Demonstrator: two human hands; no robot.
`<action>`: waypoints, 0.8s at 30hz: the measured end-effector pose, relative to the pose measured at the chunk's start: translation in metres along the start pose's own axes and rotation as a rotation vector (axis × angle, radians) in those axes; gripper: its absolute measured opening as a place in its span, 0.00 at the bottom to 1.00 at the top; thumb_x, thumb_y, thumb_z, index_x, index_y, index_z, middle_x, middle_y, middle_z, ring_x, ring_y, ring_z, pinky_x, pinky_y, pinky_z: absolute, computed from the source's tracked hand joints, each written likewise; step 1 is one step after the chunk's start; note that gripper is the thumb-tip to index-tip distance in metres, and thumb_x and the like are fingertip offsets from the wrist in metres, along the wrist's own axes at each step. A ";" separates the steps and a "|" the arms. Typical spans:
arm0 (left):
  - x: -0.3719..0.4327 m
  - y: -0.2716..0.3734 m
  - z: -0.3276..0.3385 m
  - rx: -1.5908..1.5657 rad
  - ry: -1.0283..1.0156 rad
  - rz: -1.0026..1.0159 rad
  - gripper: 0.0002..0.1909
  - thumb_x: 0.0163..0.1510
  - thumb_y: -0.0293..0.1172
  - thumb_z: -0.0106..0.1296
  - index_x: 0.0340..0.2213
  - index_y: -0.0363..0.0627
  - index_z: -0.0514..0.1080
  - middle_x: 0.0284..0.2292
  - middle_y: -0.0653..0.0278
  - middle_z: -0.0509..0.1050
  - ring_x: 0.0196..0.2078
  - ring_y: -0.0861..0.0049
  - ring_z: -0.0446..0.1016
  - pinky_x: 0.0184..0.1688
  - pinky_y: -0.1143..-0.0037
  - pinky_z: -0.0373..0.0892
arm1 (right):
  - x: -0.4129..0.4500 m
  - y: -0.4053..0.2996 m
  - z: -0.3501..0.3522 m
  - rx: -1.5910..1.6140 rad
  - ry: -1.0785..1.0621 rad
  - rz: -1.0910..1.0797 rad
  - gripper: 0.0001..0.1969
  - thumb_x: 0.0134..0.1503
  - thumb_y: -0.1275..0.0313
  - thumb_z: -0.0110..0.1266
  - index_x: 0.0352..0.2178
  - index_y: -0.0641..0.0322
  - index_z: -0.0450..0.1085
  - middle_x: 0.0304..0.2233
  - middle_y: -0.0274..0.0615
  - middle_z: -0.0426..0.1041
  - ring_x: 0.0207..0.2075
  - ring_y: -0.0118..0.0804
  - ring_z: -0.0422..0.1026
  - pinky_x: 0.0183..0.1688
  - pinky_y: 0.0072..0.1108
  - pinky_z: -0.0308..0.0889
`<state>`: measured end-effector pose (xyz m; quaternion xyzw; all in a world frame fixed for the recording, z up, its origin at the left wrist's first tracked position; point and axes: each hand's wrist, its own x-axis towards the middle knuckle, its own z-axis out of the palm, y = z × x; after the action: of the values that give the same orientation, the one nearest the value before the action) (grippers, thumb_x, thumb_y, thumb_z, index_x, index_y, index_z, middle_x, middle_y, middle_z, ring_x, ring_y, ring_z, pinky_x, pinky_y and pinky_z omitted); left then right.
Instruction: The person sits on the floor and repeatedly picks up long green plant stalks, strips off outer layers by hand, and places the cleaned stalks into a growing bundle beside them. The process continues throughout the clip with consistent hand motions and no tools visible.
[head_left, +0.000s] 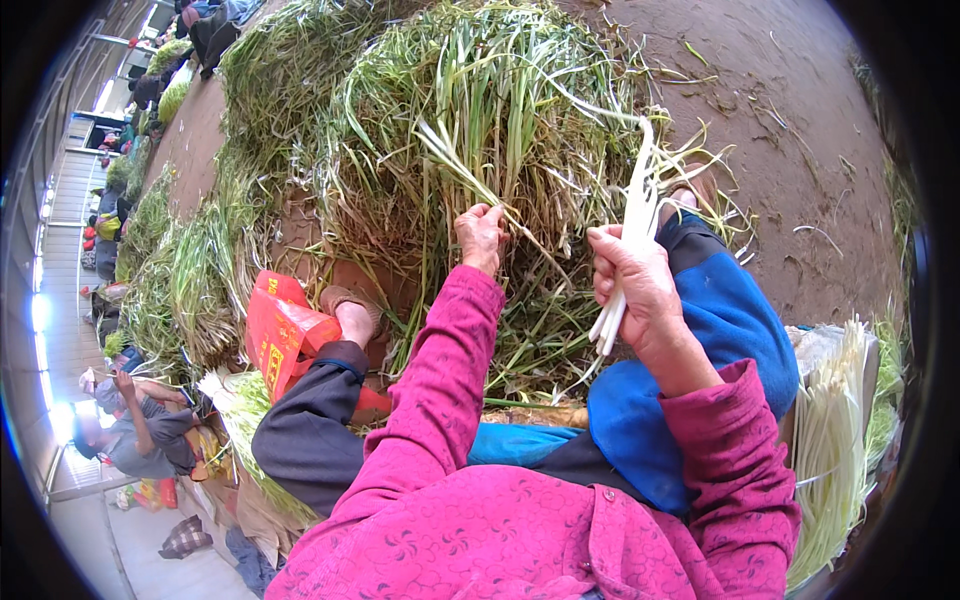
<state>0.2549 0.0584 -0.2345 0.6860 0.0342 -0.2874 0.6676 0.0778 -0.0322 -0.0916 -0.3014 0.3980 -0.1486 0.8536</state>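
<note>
My left hand (481, 236) pinches a thin stalk (459, 163) with a pale upper end pointing up-left and a dry, brownish end trailing down-right. In my right hand (637, 281) is a small bunch of white stripped stalks (639, 191), which look like garlic greens. Their pale ends poke out below my palm, and limp, curling leaves spread from the top. Beyond both hands lies a large heap of leafy green stalks (480, 97), with brown, withered leaves along its near side. Loose green leaves (525, 345) litter the ground between my legs.
A red plastic bag (285, 330) bearing writing rests by my left leg. Pale bundled stalks (829, 442) stand at my right, and another bundle (251, 405) at my left. A co-worker (142, 435) sits far left. Brown ground (780, 172) with scraps stretches right; more heaps (195, 277) lie left.
</note>
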 end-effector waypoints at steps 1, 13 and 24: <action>-0.013 0.004 -0.004 0.040 -0.066 0.025 0.04 0.46 0.25 0.46 0.20 0.43 0.66 0.13 0.74 0.64 0.11 0.91 0.58 0.15 0.86 0.61 | 0.000 0.002 0.000 -0.045 -0.005 -0.036 0.07 0.44 0.74 0.53 0.25 0.62 0.62 0.11 0.31 0.61 0.09 0.20 0.57 0.11 0.12 0.53; -0.179 0.028 -0.021 0.136 -0.301 0.209 0.02 0.43 0.21 0.49 0.19 0.37 0.68 0.16 0.71 0.68 0.17 0.91 0.63 0.19 0.87 0.61 | -0.010 0.050 0.006 -0.431 -0.179 -0.232 0.06 0.42 0.75 0.54 0.23 0.66 0.67 0.15 0.33 0.67 0.14 0.20 0.63 0.16 0.12 0.58; -0.194 0.038 -0.016 -0.005 -0.229 0.178 0.06 0.48 0.24 0.46 0.19 0.38 0.65 0.13 0.70 0.66 0.13 0.91 0.58 0.14 0.88 0.52 | -0.013 0.030 0.006 -0.227 -0.231 -0.188 0.05 0.44 0.77 0.51 0.25 0.68 0.65 0.18 0.38 0.69 0.13 0.18 0.61 0.13 0.10 0.56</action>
<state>0.1158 0.1349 -0.1157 0.6474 -0.1023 -0.3033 0.6917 0.0742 0.0000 -0.1001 -0.4467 0.2817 -0.1462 0.8365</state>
